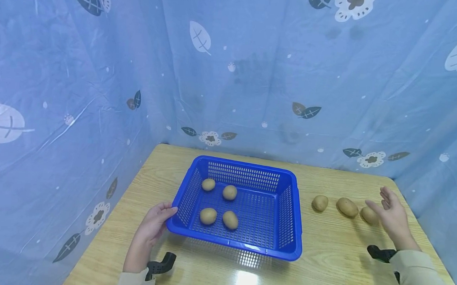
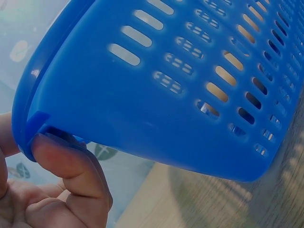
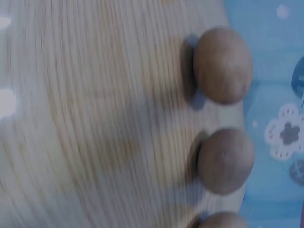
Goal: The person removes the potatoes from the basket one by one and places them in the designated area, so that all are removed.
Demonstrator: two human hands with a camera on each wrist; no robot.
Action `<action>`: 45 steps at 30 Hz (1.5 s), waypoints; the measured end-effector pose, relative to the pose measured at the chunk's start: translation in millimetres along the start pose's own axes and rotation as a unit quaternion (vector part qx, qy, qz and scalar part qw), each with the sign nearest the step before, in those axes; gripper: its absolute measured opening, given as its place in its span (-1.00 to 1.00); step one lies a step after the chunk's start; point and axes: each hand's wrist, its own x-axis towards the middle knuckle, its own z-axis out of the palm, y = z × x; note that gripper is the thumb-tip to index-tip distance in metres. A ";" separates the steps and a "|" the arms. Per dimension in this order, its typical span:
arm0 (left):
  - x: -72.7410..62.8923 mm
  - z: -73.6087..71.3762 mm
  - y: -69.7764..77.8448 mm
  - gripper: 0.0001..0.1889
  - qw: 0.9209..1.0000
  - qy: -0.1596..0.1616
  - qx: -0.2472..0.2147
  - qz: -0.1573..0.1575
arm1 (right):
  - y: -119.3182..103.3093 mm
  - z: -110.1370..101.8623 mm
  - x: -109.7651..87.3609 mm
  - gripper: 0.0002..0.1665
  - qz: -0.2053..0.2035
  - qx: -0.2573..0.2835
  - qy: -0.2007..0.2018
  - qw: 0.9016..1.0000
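My left hand (image 1: 155, 221) grips the rim of a blue plastic basket (image 1: 295, 213) at its near left corner, the thumb over the edge. In the left wrist view the curled fingers (image 2: 71, 166) lie under the rim of the slotted basket wall (image 2: 142, 104). Several potatoes, among them one potato (image 1: 230, 220), lie in the left half of the basket. Over on the right, my right hand (image 1: 395, 220) hovers with fingers spread beside the rightmost potato (image 1: 369, 216), partly covering it. It holds nothing. Two more potatoes, a middle one (image 1: 347, 207) and a rounder one (image 1: 320, 203), lie in the same row.
The light wooden table (image 1: 322, 265) carries everything. Blue patterned cloth (image 1: 253, 97) hangs behind it and along both sides. Black camera mounts are strapped at the wrists, the left mount (image 1: 162, 265) close to the basket's near side. Bright glare marks the table's front.
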 end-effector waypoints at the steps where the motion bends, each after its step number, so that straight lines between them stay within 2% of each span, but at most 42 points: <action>1: 0.3 -0.1 -0.1 -0.63 1.000 -0.001 -0.001 0.001 | -2.3 1.4 0.3 -0.01 -0.004 -0.001 -0.004 1.000; 6: 1.3 0.0 -1.2 -0.66 1.000 0.005 -0.003 0.003 | -12.4 9.7 1.1 -0.04 -0.027 0.002 -0.019 0.999; 14: -0.4 -0.3 -0.7 -0.67 1.000 0.001 -0.008 0.003 | -34.8 27.1 0.5 -0.08 -0.089 0.014 -0.019 0.996; 19: -0.4 -1.1 -0.1 -0.66 1.000 0.004 -0.004 0.001 | -53.1 41.3 1.0 -0.11 -0.132 0.046 -0.046 0.989; 25: 0.8 -1.5 -1.2 -0.70 1.000 0.010 0.000 -0.002 | -77.2 54.7 -2.2 -0.14 -0.145 0.075 -0.077 0.984; 27: 0.8 -1.9 -1.9 -0.71 1.000 0.007 0.004 -0.001 | -83.9 59.4 -3.7 -0.15 -0.162 0.091 -0.078 0.980; 30: 0.8 -2.3 -2.9 -0.71 1.000 0.003 0.007 0.000 | -92.8 67.0 -6.1 -0.16 -0.204 0.126 -0.071 0.968; 33: 0.9 -1.7 -3.0 -0.70 1.000 0.000 0.006 0.000 | -102.8 72.9 -8.1 -0.18 -0.226 0.162 -0.070 0.958; 41: 1.3 0.3 -0.7 -0.69 1.000 0.013 0.005 -0.009 | -127.3 86.7 -6.4 -0.20 -0.235 0.198 -0.085 0.948; 45: 0.8 0.5 -1.4 -0.68 1.000 0.006 0.003 -0.009 | -139.1 94.3 -6.8 -0.20 -0.244 0.222 -0.107 0.938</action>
